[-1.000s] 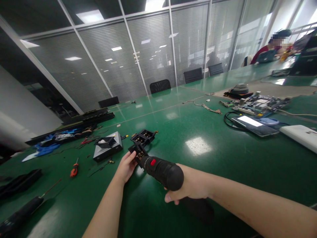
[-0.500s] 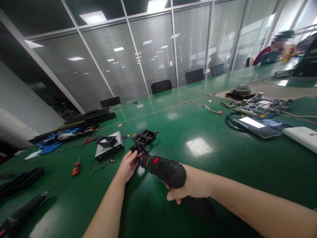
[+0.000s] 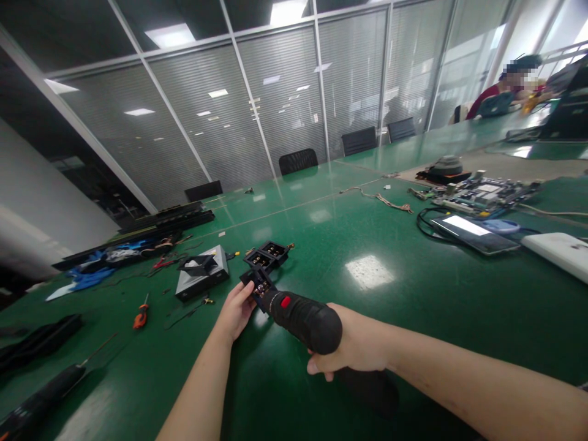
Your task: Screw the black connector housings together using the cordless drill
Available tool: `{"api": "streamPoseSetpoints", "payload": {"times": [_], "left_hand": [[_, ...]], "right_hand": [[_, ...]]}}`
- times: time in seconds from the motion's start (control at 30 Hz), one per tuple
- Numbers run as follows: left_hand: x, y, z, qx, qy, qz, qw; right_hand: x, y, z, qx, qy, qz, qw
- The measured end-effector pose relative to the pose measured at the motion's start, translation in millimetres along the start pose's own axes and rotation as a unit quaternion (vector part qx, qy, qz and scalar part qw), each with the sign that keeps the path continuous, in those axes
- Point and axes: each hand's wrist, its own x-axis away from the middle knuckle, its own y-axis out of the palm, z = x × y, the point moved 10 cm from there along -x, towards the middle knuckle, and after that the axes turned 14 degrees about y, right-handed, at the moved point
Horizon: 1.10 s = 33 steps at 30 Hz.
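Note:
My right hand (image 3: pixel 340 346) grips a black cordless drill (image 3: pixel 303 321) with a red button on its side. The drill points forward and left, over a small black frame-like part (image 3: pixel 257 282). Its bit and the contact point cannot be made out. My left hand (image 3: pixel 239 309) holds that part by its left side, thumb on top, fingers partly hidden below. Just beyond lie two joined black trays (image 3: pixel 269 256) with small brass-coloured pieces inside. To the left of my left hand is a grey box (image 3: pixel 202 275) with a black part on top.
On the left lie an orange screwdriver (image 3: pixel 141 313), a black long-shafted tool (image 3: pixel 46 392) and blue gloves (image 3: pixel 92 277). At right are a circuit board (image 3: pixel 487 193), a phone (image 3: pixel 478 233) and a white device (image 3: pixel 560 252). A person (image 3: pixel 496 98) sits far right.
The drill and my right hand have shifted very slightly left and down. My left hand keeps its hold on the black part.

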Motion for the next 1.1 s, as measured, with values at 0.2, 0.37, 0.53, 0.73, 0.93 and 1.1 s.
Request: {"api": "streamPoseSetpoints", "payload": {"times": [0.2, 0.37, 0.53, 0.73, 0.93, 1.1], "left_hand": [[0.5, 1.8, 1.8, -0.001, 0.002, 0.003, 1.000], [0.3, 1.3, 1.3, 0.004, -0.001, 0.004, 1.000], [0.4, -0.6, 0.5, 0.002, 0.000, 0.011, 1.000], [-0.1, -1.1, 1.2, -0.007, -0.002, 0.011, 1.000], [0.4, 1.5, 1.8, -0.005, -0.012, 0.002, 1.000], [0.0, 0.7, -1.4, 0.003, -0.009, -0.004, 1.000]], "right_hand": [[-3.3, 0.1, 0.9, 0.002, -0.004, 0.000, 1.000], [-2.0, -0.4, 0.4, -0.005, -0.011, -0.002, 1.000], [-2.6, -0.1, 1.5, -0.014, -0.016, -0.004, 1.000], [-0.1, 0.1, -1.4, 0.002, -0.009, -0.003, 1.000], [-0.6, -2.5, 1.7, 0.006, -0.004, 0.006, 1.000], [-1.0, -1.8, 1.6, 0.019, -0.012, 0.009, 1.000]]}}
